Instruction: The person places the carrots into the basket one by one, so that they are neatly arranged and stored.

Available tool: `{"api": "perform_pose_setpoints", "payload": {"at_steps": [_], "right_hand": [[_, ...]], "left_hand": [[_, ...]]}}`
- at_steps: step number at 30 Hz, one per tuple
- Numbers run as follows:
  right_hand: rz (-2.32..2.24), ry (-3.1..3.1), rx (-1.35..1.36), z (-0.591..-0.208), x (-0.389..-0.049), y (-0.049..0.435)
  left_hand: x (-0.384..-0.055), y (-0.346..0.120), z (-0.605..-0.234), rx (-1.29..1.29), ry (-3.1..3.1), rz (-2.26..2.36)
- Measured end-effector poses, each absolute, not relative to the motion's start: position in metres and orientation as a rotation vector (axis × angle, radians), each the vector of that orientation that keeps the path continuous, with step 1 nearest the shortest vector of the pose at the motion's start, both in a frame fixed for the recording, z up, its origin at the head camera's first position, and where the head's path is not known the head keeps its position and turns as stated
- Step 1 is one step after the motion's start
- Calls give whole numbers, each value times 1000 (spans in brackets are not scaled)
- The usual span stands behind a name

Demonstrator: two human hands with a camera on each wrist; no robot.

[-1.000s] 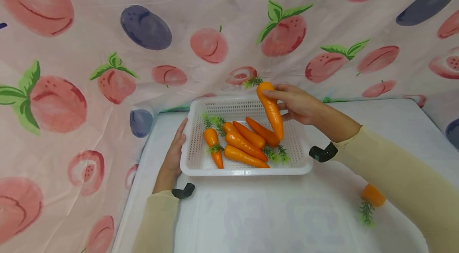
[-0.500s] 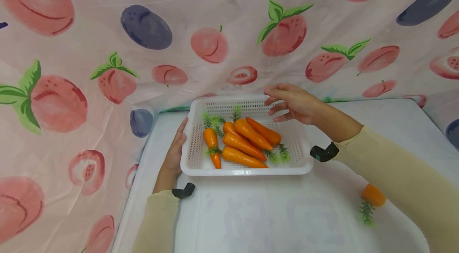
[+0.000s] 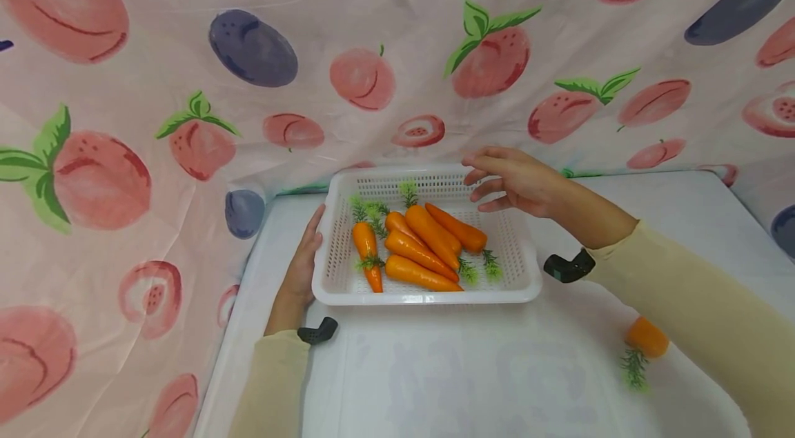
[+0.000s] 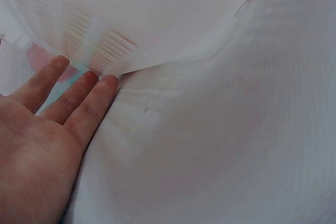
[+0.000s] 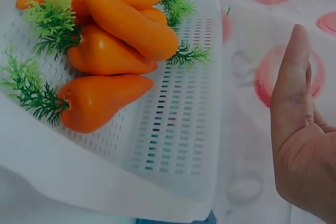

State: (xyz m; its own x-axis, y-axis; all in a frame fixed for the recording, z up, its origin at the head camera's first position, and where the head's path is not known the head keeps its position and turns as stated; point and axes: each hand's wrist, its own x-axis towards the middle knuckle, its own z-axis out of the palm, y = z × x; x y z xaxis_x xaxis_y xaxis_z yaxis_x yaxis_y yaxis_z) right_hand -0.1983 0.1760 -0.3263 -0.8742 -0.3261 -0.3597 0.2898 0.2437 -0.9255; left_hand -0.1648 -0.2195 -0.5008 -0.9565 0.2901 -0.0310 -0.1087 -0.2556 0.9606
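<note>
A white perforated plastic basket (image 3: pixel 425 299) stands on the table and holds several orange carrots (image 3: pixel 422 272) with green feathery tops, most of them heaped in the middle. My left hand (image 3: pixel 302 265) rests against the basket's left side with its fingers extended; the left wrist view shows the fingertips (image 4: pixel 109 81) right at the slotted wall. Over the basket's back right corner hovers my right hand (image 3: pixel 518 183), fingers spread and slightly bent, with nothing between them. In the right wrist view that hand (image 5: pixel 304 145) is apart from the carrots.
Another carrot (image 3: pixel 647 337) lies on the white tabletop (image 3: pixel 472 369) at the right, partly hidden under my right sleeve. A fruit-printed cloth (image 3: pixel 373 24) hangs behind the table and down its left side. Dark wrist cameras (image 3: pixel 568 265) sit at both cuffs.
My right hand has let go of a carrot, which now lies on the heap and has settled slightly. The hand then drew back a little to the right. My left hand stayed still.
</note>
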Motion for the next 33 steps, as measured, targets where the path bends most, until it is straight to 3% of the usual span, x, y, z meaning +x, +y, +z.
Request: {"api": "perform_pose_setpoints", "payload": {"at_steps": [18, 33], "right_hand": [[-1540, 2060, -192, -317, -188, 216], [-1216, 2182, -420, -326, -178, 290]], "left_hand": [[-164, -219, -502, 234, 1729, 2310], [-163, -219, -500, 245, 1746, 2297]]}}
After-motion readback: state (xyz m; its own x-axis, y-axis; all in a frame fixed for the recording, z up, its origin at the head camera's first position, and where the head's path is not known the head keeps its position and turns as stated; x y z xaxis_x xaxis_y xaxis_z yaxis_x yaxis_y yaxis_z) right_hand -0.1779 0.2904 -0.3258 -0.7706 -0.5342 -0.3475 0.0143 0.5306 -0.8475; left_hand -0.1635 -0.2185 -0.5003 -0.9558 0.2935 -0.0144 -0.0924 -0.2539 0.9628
